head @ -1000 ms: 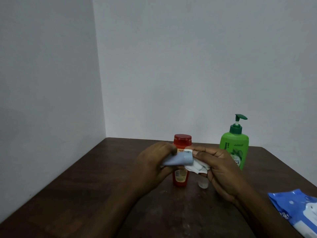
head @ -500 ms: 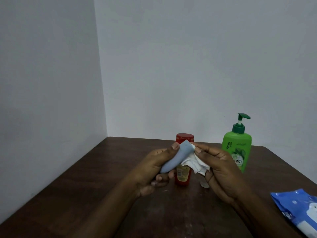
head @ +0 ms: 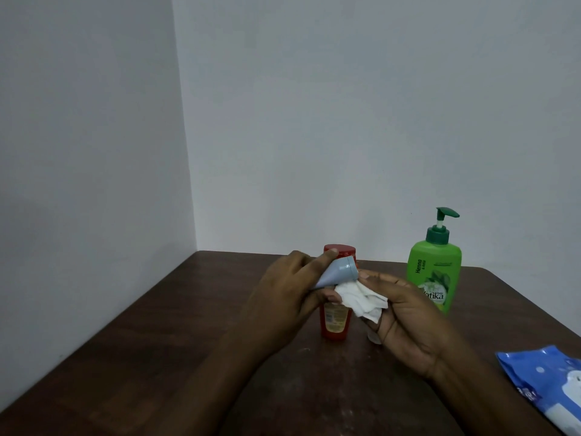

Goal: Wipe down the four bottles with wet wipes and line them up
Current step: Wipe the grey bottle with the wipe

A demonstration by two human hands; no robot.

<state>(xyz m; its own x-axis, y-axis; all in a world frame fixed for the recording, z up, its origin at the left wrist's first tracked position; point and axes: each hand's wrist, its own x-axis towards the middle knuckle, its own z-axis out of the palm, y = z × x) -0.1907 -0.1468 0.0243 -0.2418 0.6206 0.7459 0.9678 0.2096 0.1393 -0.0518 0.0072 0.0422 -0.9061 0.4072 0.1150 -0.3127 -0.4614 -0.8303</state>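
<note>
My left hand (head: 283, 297) grips the small grey-blue bottle (head: 338, 273) at the centre of the frame, tilted with its wide end up and right. My right hand (head: 408, 325) pinches the crumpled wet wipe (head: 361, 298) just under that end, so I judge I'm mid-wipe. The red bottle (head: 334, 325) stands behind my hands and the green Vatika pump bottle (head: 435, 272) right of centre; next I should turn this bottle to reach its unwiped side, then stand it in line.

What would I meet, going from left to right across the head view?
Left hand, pale blue tapered plastic bottle held in it, crumpled white wet wipe, green plastic pump bottle, blue plastic wipes packet at the right edge.
</note>
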